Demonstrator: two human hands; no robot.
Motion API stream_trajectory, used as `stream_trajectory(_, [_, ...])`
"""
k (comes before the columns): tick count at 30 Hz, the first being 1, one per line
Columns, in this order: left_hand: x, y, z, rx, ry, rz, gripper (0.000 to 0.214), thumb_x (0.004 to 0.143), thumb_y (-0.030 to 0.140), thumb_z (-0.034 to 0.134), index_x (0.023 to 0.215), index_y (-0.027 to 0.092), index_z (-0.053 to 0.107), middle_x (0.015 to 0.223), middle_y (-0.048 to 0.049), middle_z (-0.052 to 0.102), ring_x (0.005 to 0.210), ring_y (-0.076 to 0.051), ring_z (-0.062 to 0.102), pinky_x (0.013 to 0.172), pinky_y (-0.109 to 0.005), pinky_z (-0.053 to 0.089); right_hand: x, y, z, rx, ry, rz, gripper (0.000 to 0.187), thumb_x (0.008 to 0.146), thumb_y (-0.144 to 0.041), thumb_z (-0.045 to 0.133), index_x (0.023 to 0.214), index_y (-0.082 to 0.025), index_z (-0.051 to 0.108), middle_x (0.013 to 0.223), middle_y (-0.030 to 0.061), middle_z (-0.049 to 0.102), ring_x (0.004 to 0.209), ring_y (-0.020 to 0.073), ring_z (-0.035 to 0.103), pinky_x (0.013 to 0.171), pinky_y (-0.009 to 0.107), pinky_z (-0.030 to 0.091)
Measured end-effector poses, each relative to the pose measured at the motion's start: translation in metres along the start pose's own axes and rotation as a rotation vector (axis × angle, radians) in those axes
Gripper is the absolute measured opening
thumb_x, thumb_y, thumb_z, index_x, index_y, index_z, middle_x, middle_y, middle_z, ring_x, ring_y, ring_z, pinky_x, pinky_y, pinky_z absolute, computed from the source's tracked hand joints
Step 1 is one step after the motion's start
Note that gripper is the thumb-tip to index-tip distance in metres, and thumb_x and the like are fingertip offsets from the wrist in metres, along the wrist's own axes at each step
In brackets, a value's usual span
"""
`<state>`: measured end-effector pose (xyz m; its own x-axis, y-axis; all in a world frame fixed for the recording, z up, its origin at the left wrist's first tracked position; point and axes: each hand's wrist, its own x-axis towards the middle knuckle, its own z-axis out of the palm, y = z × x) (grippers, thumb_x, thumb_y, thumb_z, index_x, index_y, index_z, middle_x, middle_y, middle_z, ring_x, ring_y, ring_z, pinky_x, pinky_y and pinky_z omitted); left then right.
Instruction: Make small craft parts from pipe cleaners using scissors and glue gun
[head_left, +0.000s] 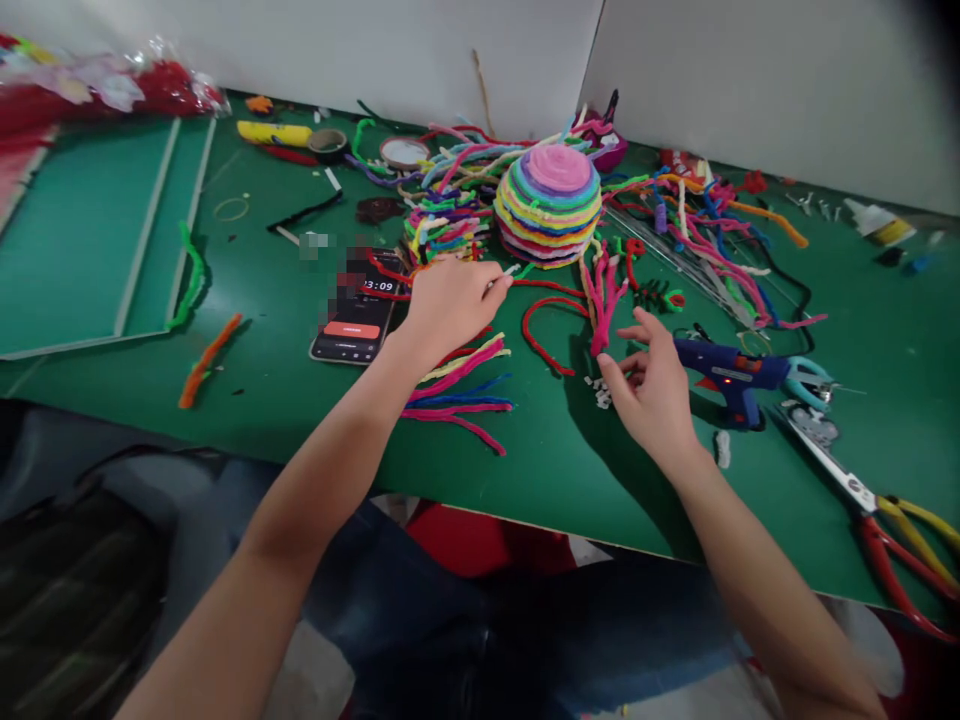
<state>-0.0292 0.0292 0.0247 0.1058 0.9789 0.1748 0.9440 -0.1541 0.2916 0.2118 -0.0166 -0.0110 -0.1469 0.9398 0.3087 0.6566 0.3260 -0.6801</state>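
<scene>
My left hand [456,298] reaches over the pipe cleaners left of centre, thumb and forefinger pinched together. A small pale tip pokes out at the pinch, too small to name. Beside it runs a red pipe cleaner [547,288]. My right hand [654,385] hovers with fingers apart and slightly curled, its thumb close to a bundle of pink pipe cleaners [602,300]; whether they touch is unclear. Behind both hands stands a round, striped, multicoloured ball [549,210] of wound pipe cleaners. Pink, yellow and blue strands [469,408] lie under my left wrist.
A phone [352,325] lies left of my left hand. To the right are a blue glue gun [731,375] and large scissors [862,495]. Loose pipe cleaners [697,225] pile up at the back right. A roll of tape [328,143] sits at the back left.
</scene>
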Motion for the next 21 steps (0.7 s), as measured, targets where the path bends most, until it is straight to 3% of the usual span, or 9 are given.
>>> stream_trajectory(2, [0.001,0.0,-0.002,-0.084,-0.045,0.054,0.033,0.087,0.037,0.04,0.079,0.017,0.065,0.068,-0.0051,0.062,0.068,-0.017,0.056,0.06,-0.026,0.035,-0.001,-0.001,0.0,-0.065,-0.005,-0.077,0.037,0.082,-0.032,0.055,0.117,-0.022,0.049,0.105,0.009,0.058,0.055,0.011,0.052,0.05,0.028,0.043])
stream_trajectory(4, [0.0,-0.001,-0.009,-0.208,-0.184,0.172,0.025,0.084,0.036,0.048,0.08,0.017,0.064,0.062,-0.0016,0.061,0.059,-0.013,0.053,0.057,-0.023,0.033,-0.002,-0.004,0.001,-0.097,-0.028,-0.125,0.024,0.082,-0.028,0.055,0.105,-0.022,0.055,0.089,0.0043,0.061,0.053,0.0106,0.05,0.051,0.028,0.043])
stream_trajectory(6, [-0.006,-0.001,-0.019,-0.293,-0.461,0.358,0.019,0.077,0.036,0.057,0.076,0.018,0.063,0.059,0.0015,0.059,0.053,-0.01,0.05,0.054,-0.022,0.032,-0.005,-0.008,0.002,-0.056,-0.019,-0.121,0.024,0.083,-0.027,0.054,0.107,-0.023,0.052,0.076,-0.0002,0.06,0.05,0.0103,0.048,0.049,0.027,0.041])
stream_trajectory(8, [-0.018,0.0,-0.027,-0.239,-0.759,0.524,0.018,0.07,0.037,0.065,0.067,0.019,0.062,0.058,0.0025,0.059,0.052,-0.01,0.051,0.051,-0.021,0.031,-0.008,-0.013,0.0,0.036,0.043,-0.077,0.033,0.084,-0.026,0.054,0.115,-0.024,0.045,0.075,-0.0019,0.058,0.047,0.0101,0.047,0.045,0.026,0.039])
stream_trajectory(9, [-0.027,0.001,-0.029,-0.162,-0.816,0.545,0.017,0.067,0.037,0.067,0.067,0.02,0.063,0.059,0.0023,0.06,0.053,-0.011,0.052,0.051,-0.022,0.031,-0.009,-0.015,-0.001,0.079,0.082,-0.058,0.036,0.085,-0.025,0.053,0.118,-0.025,0.041,0.076,-0.0018,0.058,0.047,0.0103,0.047,0.044,0.026,0.037])
stream_trajectory(12, [-0.058,0.001,-0.029,0.068,-0.669,0.455,0.022,0.066,0.032,0.069,0.084,0.02,0.064,0.081,-0.0035,0.067,0.072,-0.019,0.061,0.058,-0.025,0.038,-0.011,-0.021,-0.008,0.134,0.209,-0.073,0.034,0.085,-0.022,0.052,0.117,-0.028,0.04,0.075,-0.0013,0.056,0.05,0.0115,0.049,0.042,0.026,0.036])
stream_trajectory(15, [-0.082,0.0,-0.024,0.131,-0.531,0.5,0.033,0.076,0.026,0.058,0.109,0.02,0.056,0.106,-0.0086,0.063,0.093,-0.022,0.06,0.066,-0.027,0.043,-0.011,-0.025,-0.018,0.117,0.329,-0.154,0.029,0.084,-0.02,0.054,0.11,-0.029,0.045,0.07,-0.002,0.054,0.049,0.0116,0.049,0.04,0.027,0.034])
stream_trajectory(19, [-0.095,-0.001,-0.023,0.221,-0.39,0.507,0.032,0.082,0.025,0.051,0.112,0.016,0.053,0.114,-0.013,0.058,0.097,-0.024,0.059,0.062,-0.028,0.044,-0.015,-0.035,-0.034,0.02,0.488,-0.238,0.021,0.081,-0.024,0.058,0.1,-0.03,0.053,0.075,-0.0004,0.053,0.046,0.0096,0.045,0.038,0.028,0.031])
stream_trajectory(21, [-0.097,0.001,-0.023,0.266,-0.36,0.475,0.027,0.083,0.026,0.05,0.108,0.016,0.054,0.109,-0.0127,0.061,0.095,-0.025,0.06,0.059,-0.029,0.044,-0.019,-0.04,-0.045,-0.006,0.643,-0.165,0.018,0.08,-0.031,0.061,0.097,-0.033,0.056,0.083,0.0013,0.052,0.051,0.0101,0.048,0.04,0.029,0.032])
